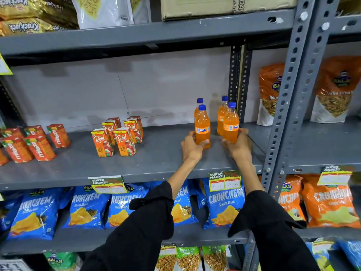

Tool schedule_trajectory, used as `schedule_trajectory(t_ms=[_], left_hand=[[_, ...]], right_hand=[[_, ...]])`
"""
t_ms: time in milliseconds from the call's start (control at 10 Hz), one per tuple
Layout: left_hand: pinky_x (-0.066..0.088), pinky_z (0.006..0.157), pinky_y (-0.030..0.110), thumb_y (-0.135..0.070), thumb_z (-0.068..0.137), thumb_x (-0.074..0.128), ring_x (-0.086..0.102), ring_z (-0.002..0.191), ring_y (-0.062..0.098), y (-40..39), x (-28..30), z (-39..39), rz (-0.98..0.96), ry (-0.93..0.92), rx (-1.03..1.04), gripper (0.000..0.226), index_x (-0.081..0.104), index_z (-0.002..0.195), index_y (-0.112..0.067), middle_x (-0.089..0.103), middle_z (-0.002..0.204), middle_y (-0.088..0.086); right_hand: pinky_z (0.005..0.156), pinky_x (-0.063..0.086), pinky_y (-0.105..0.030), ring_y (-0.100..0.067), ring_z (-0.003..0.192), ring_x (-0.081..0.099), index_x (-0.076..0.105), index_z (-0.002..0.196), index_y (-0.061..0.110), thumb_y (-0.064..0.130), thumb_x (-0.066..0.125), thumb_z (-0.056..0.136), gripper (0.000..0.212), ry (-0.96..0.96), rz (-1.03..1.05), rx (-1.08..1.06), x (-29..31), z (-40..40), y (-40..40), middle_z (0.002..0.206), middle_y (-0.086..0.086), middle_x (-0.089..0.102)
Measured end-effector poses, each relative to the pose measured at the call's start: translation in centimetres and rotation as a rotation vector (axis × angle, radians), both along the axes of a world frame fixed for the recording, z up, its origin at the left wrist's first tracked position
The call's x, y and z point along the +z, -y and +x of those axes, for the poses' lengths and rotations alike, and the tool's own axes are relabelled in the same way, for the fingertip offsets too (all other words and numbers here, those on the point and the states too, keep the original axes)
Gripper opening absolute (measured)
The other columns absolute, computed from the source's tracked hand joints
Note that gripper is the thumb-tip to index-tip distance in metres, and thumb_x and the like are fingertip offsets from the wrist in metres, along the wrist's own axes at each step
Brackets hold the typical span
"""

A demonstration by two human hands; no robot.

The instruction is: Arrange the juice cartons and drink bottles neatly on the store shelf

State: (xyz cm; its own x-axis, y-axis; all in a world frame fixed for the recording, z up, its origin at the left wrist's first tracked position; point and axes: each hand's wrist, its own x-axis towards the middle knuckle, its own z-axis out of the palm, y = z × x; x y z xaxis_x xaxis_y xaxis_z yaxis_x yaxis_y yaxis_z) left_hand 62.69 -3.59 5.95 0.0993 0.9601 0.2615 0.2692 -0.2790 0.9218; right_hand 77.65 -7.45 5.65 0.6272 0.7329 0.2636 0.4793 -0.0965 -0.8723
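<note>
Two pairs of orange Fanta bottles with blue caps stand at the right end of the grey shelf [156,165]. My left hand [192,147] grips the base of the front left bottle [202,126]. My right hand [239,146] grips the base of the front right bottle [230,122]. Behind each stands another bottle, the rear left bottle [199,102] and the rear right bottle [222,112]. Several Real apple juice cartons [119,136] stand grouped at mid-shelf. Red Maaza cartons [31,142] stand in a tilted cluster at the left.
A perforated grey upright [287,98] bounds the shelf on the right, with orange snack bags [270,92] beyond it. Blue Crunchem chip bags [86,208] fill the shelf below. Price tags [224,180] hang on the shelf's front edge. Biscuit packs and a cardboard box sit above.
</note>
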Motion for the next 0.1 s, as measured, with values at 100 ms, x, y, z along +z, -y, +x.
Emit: schedule_trajectory(t_ms=[100], left_hand=[[0.049, 0.105, 0.046, -0.027, 0.081, 0.082, 0.061, 0.123, 0.030, 0.22, -0.24, -0.60, -0.010, -0.007, -0.037, 0.069, 0.049, 0.138, -0.010, 0.064, 0.135, 0.013]], right_hand=[[0.102, 0.046, -0.051, -0.038, 0.128, 0.052, 0.032, 0.140, 0.008, 0.027, 0.073, 0.086, 0.071, 0.018, 0.039, -0.024, -0.49, -0.60, 0.49, 0.138, -0.018, 0.052]])
